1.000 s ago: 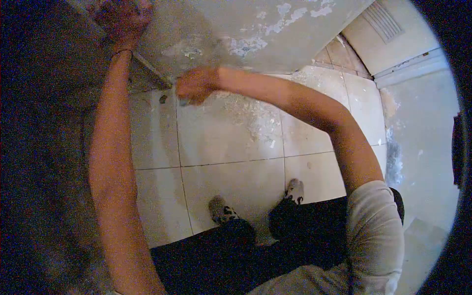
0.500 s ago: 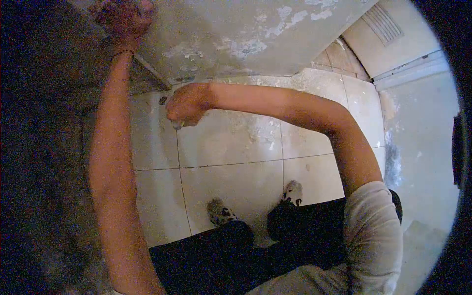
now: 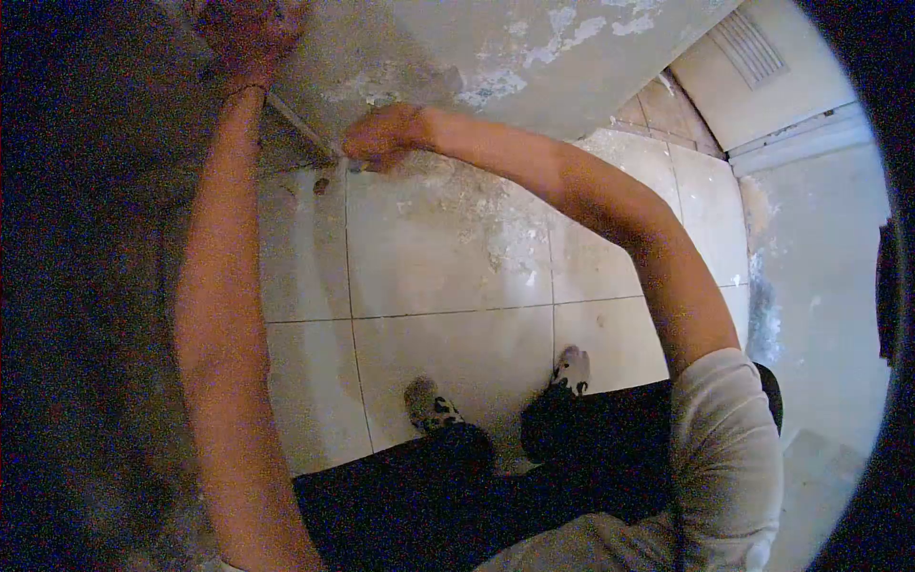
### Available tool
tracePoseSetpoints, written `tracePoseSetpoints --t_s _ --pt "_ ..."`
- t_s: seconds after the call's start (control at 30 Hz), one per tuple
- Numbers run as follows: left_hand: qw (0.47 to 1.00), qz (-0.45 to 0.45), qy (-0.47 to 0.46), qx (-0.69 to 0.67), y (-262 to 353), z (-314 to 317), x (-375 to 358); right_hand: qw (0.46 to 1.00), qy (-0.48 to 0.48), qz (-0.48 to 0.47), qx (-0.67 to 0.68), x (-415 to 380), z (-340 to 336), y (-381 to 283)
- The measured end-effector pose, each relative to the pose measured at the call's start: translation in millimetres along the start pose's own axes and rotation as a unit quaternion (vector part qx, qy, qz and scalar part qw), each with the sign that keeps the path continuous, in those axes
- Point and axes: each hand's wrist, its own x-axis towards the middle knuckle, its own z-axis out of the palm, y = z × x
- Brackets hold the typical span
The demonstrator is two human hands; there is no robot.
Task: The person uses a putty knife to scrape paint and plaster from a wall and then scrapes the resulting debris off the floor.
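My right hand (image 3: 384, 136) is closed, right at the foot of the peeling wall (image 3: 496, 57). A small pale tip (image 3: 355, 165) pokes out below its fingers; I cannot tell what the thing is. My left hand (image 3: 253, 38) is raised at the top left, by the wall's left edge, above a thin dark bracelet (image 3: 244, 91). Shadow and the frame's border hide its fingers. Bare plaster and white flakes show where the wall's paint has come off.
Pale floor tiles (image 3: 448, 372) with dusty flakes stretch below the wall. My two feet in patterned footwear (image 3: 434, 405) rest on them. A vented door panel (image 3: 748, 48) stands at the upper right, beside a scuffed wall (image 3: 820, 286). Deep shadow covers the left.
My right hand has moved up from over the floor to the base of the wall, still closed. The left hand has shifted only slightly in view.
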Motion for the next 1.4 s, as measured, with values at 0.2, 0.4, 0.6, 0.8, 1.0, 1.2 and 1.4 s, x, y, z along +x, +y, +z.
tracePoseSetpoints --t_s 0.2,0.4,0.6,0.8,1.0,1.2,1.4 --pt "1.0 -0.024 -0.002 0.016 7 6 2 0.997 0.055 -0.052 0.026 -2 -21 -39" --pt "1.0 -0.016 -0.014 0.005 1 1 1 0.999 -0.008 0.014 0.029 -2 -8 16" --pt "0.999 -0.016 -0.036 0.019 3 -1 3 0.999 0.009 -0.039 0.027 2 -8 -26" --pt "0.999 -0.022 -0.026 0.007 6 -1 7 0.998 -0.025 0.049 0.042 -14 -13 -14" --pt "0.999 -0.025 -0.035 0.018 5 -1 2 0.998 -0.047 -0.031 0.024 -2 8 30" --pt "0.999 -0.021 -0.034 0.003 4 -3 1 0.998 0.011 -0.058 0.018 -18 -3 -17" --pt "1.0 -0.016 -0.017 -0.002 6 2 3 0.997 -0.07 0.003 0.016 -29 -7 -11"
